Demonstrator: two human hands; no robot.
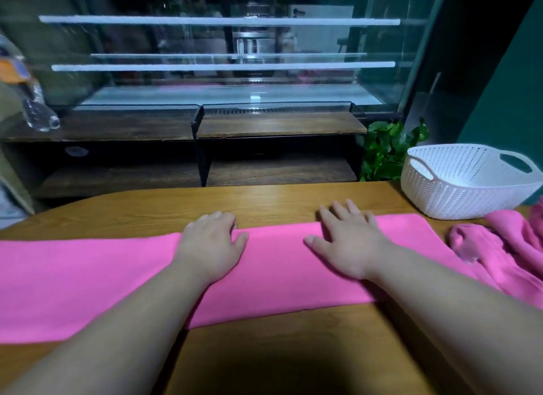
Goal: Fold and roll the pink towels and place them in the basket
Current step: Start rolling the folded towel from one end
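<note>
The long folded pink towel (279,265) lies crosswise under both hands, its short end just beyond the right hand (349,242), which presses flat. The left hand (211,242) curls at the far edge; whether it pinches, I cannot tell.

Both bare forearms are extended forward from the lower edge of the view, converging slightly. The left hand (210,244) is laid palm down on the pink towel (273,265), with its fingers (226,218) bent downward at the far edge; whether that edge is gripped cannot be determined. The right hand (349,242) is laid flat, palm down, with fingers spread and straight.
</note>
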